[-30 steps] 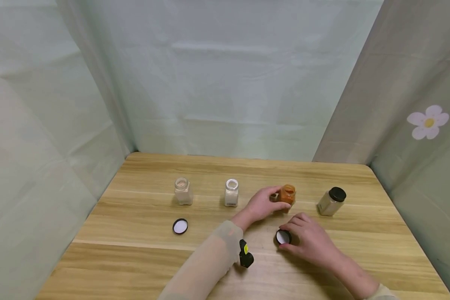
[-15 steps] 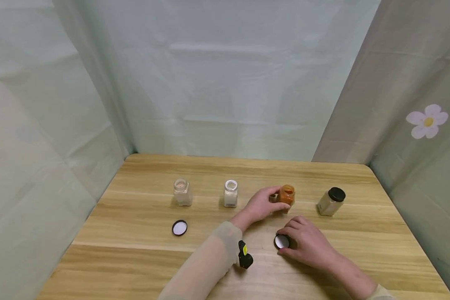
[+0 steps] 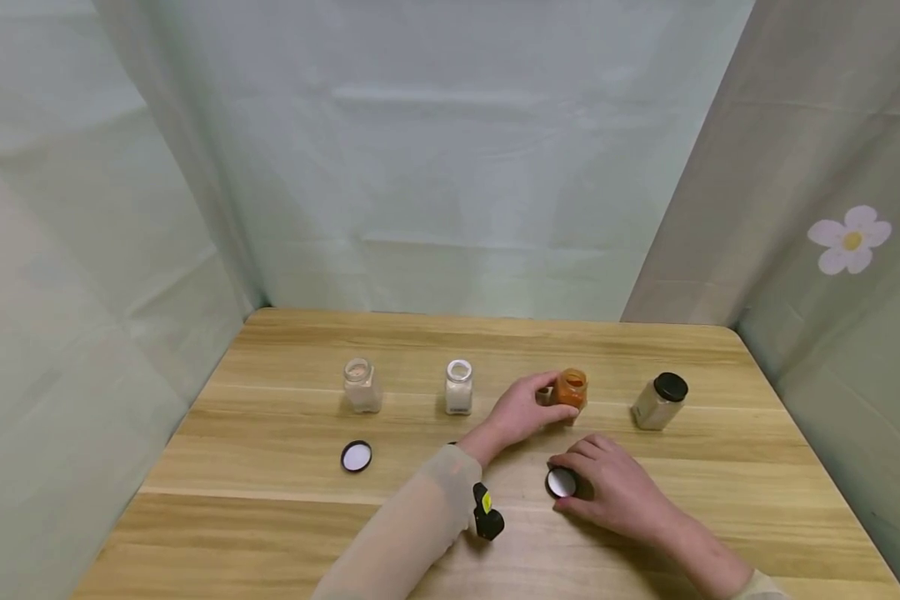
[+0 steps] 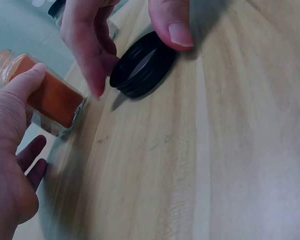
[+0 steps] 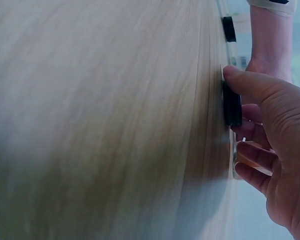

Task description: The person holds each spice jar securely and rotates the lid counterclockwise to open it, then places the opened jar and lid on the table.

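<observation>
My left hand (image 3: 523, 408) grips an open glass jar (image 3: 570, 390) of orange-red powder, standing upright on the table. In the left wrist view, the thumb lies along the side of that jar (image 4: 52, 95). Nearer to me, my right hand (image 3: 618, 487) has its thumb and fingers at opposite edges of a black jar lid (image 3: 561, 482). This lid lies on the wood with its white inner side up. The right wrist view shows the thumb over the rim of the lid (image 5: 232, 104), with the other fingers loosely bent behind it.
Two uncapped jars, one of pinkish powder (image 3: 362, 387) and one of white (image 3: 459, 390), stand to the left. A black-capped jar (image 3: 658, 402) is at the right. Another lid (image 3: 356, 457) lies at left; a dark edge (image 3: 453, 444) peeks from behind the left sleeve.
The right hand and its lid have come slightly toward me, and the lid now lies flatter on the wood. The left hand keeps its grip on the orange-red jar.
</observation>
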`<control>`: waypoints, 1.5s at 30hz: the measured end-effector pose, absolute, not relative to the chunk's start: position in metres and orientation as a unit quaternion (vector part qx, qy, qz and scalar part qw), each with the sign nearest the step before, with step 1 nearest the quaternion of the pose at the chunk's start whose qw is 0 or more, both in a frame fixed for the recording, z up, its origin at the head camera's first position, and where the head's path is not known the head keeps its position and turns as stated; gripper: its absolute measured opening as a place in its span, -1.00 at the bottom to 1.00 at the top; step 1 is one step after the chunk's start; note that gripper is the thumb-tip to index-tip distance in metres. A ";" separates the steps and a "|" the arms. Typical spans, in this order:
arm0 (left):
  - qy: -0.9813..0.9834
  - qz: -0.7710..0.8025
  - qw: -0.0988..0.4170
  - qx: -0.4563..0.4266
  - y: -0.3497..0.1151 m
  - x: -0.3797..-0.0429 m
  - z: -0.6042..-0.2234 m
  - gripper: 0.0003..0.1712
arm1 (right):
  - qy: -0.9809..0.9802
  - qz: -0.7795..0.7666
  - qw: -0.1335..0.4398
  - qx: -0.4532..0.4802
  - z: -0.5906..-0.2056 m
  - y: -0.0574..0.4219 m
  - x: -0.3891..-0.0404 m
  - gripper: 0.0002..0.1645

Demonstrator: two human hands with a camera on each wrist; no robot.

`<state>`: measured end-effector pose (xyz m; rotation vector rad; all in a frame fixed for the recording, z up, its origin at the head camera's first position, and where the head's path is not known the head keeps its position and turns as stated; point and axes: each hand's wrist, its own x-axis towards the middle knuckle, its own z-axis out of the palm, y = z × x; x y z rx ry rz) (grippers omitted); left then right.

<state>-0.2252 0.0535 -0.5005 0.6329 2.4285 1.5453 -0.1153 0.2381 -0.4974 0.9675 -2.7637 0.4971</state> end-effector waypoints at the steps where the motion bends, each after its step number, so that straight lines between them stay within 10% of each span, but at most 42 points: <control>1: 0.819 0.524 0.096 0.213 0.054 -0.225 -0.501 -0.26 | -0.926 0.167 0.089 0.327 -0.498 0.238 -0.115 -0.37; 15: 0.819 0.535 0.095 0.184 0.053 -0.216 -0.496 0.10 | -0.928 0.176 0.104 0.311 -0.494 0.248 -0.108 -0.35; 22: 0.778 0.588 -0.012 0.223 0.052 -0.209 -0.459 -0.11 | -0.908 0.231 0.214 0.277 -0.472 0.269 -0.106 -0.61; 33: 0.712 0.589 -0.134 0.357 0.058 -0.186 -0.383 -0.26 | -0.838 0.388 0.328 0.197 -0.428 0.308 -0.110 -0.51; 45: 0.767 0.491 -0.087 0.404 0.103 -0.165 -0.401 -0.18 | -0.825 0.439 0.353 0.054 -0.405 0.333 -0.130 -0.69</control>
